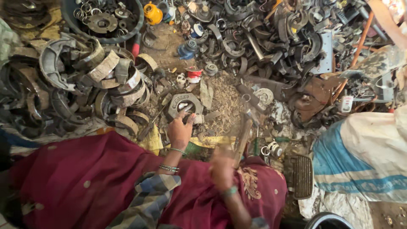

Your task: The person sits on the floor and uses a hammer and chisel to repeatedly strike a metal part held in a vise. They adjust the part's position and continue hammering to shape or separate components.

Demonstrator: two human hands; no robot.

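Left hand (179, 130) fingertips press a hexagonal grey metal block (184, 104); blurred right hand (222, 168) grips a wooden handle (242, 138).

Surface: dirt ground (167, 42), brown and littered, bare only in a patch at upper centre.
Left of frame: heap of curved brake shoes (106, 76).
Upper right: dense pile of dark metal scrap (271, 38).
Upper left: round black tub (104, 19) holding rings and discs.
Centre: hexagonal metal block (184, 104) amid pale shavings (224, 101).
Right edge: white and blue sack (364, 157).
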